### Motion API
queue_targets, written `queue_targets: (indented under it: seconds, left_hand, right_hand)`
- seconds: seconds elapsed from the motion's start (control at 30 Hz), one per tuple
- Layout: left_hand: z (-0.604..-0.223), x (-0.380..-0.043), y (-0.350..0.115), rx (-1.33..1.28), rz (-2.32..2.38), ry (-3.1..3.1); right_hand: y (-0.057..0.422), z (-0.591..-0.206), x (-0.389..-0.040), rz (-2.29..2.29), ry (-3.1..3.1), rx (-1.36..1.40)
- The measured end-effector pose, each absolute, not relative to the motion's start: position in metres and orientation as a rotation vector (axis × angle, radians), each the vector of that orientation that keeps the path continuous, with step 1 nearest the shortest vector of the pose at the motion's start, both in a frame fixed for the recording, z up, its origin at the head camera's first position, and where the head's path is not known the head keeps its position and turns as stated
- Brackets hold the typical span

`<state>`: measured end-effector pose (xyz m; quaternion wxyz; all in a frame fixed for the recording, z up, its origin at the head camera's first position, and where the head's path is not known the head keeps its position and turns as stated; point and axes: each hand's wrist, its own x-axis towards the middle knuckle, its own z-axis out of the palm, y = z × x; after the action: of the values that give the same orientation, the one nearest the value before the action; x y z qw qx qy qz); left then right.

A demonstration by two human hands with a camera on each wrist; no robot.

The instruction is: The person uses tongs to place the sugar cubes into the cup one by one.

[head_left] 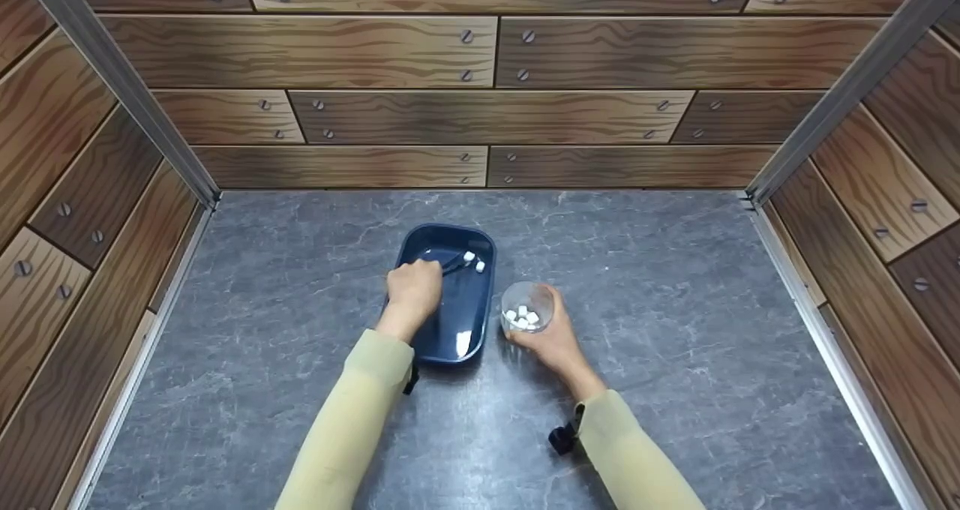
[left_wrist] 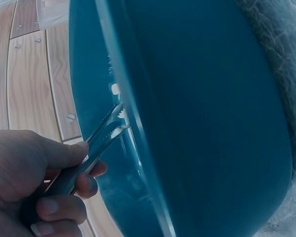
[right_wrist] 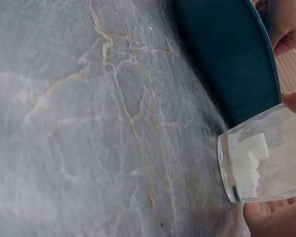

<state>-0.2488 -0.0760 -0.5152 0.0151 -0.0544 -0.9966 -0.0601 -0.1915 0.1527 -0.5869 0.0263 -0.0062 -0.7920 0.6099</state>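
My left hand [head_left: 415, 289] grips a pair of tongs [left_wrist: 96, 148] over the dark blue tray [head_left: 457, 315]. In the left wrist view the tongs' toothed tips stand slightly apart, with a small white cube [left_wrist: 122, 114] between them. A second white cube [left_wrist: 115, 89] lies close by in the tray. My right hand [head_left: 551, 337] holds a clear glass [head_left: 529, 296] just right of the tray, thumb and fingers around its sides. Several white cubes [right_wrist: 249, 165] rest at the bottom of the glass.
The tray and glass stand on a grey marbled surface [head_left: 660, 307]. Wood-patterned walls [head_left: 480, 112] close it in at the back and both sides, with metal strips at the corners [head_left: 810, 135].
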Motion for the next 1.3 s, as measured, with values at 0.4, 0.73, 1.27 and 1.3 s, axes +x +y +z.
queue_targets:
  seconds: [0.4,0.73,1.27,1.3]
  left_hand:
    - [-0.521,-0.249,-0.073,-0.159,-0.220,-3.130]
    - [-0.522,-0.251,-0.073,-0.131,-0.253,-3.156]
    - [-0.523,-0.248,-0.074,-0.176,-0.271,-3.052]
    - [-0.523,-0.248,-0.074,-0.178,-0.273,-3.053]
  right_hand:
    - [0.154,-0.587,-0.191,1.901,-2.463,-0.048]
    - [0.153,-0.585,-0.192,1.911,-2.468,-0.068]
    - [0.148,-0.570,-0.186,1.925,-2.441,-0.056]
    - [0.147,-0.565,-0.184,1.929,-2.439,-0.053]
